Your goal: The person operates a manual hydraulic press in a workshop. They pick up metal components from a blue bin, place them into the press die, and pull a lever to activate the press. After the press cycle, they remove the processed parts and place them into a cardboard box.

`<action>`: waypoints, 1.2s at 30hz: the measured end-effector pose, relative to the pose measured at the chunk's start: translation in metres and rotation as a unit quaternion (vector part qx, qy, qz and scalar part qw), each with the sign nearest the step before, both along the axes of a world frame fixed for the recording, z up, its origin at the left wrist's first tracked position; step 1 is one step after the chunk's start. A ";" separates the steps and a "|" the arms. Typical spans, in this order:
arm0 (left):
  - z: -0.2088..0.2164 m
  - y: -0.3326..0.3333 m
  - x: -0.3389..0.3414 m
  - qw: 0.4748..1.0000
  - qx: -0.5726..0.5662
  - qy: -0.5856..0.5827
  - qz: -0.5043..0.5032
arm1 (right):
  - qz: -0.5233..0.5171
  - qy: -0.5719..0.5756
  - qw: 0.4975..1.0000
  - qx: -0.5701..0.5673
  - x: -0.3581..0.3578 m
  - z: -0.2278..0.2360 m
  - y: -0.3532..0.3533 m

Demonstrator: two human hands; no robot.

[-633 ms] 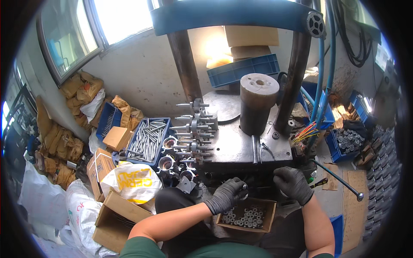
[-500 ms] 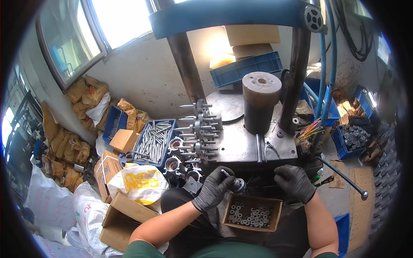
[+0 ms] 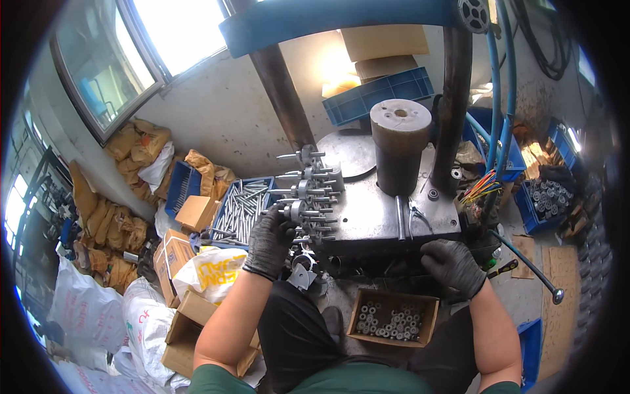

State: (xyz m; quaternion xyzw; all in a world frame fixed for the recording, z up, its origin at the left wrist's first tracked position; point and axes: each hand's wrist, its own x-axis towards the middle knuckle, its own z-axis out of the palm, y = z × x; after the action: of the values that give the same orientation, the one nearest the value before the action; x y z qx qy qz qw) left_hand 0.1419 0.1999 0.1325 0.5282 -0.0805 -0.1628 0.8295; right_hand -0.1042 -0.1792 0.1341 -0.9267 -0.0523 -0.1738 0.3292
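Note:
My left hand (image 3: 270,240), in a dark glove, is closed around a metal bolt-and-hub assembly (image 3: 293,211) at the left edge of the steel press table (image 3: 374,217). Two more such assemblies (image 3: 312,174) are stacked just behind it. My right hand (image 3: 453,264), also gloved, rests on the front edge of the table with fingers curled; I see nothing in it. A dark cylindrical die (image 3: 400,146) stands upright on the table between the press columns. A cardboard box of small metal rings (image 3: 392,320) lies between my knees.
A blue crate of long bolts (image 3: 244,207) sits left of the table, with cardboard boxes (image 3: 197,213) and a yellow-white bag (image 3: 211,274) around it. Blue bins of parts (image 3: 548,197) stand at right. A long lever (image 3: 528,266) juts out at right. Sacks (image 3: 98,223) line the left wall.
My left hand has moved up and left from the ring box to the bolt assembly at the table's left edge and closed on it. The right hand has stayed at the table's front.

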 end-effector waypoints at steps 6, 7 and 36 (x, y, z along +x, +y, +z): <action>-0.014 -0.022 -0.043 0.992 -0.065 0.042 0.103 | -0.011 0.022 0.999 -0.025 -0.008 -0.005 -0.008; -0.028 -0.021 -0.058 0.992 -0.062 0.034 0.108 | -0.011 0.026 0.999 -0.032 -0.009 -0.006 -0.008; -0.134 -0.228 -0.137 0.885 0.291 -0.172 -0.321 | -0.282 0.359 0.875 -0.162 -0.021 -0.276 -0.121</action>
State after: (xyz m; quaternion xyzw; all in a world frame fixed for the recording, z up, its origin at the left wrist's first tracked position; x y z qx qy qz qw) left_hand 0.0050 -0.0285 -0.0019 0.7109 -0.3360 -0.3430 0.5138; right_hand -0.1253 -0.2997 -0.1421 -0.9413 0.3052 0.0964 0.1076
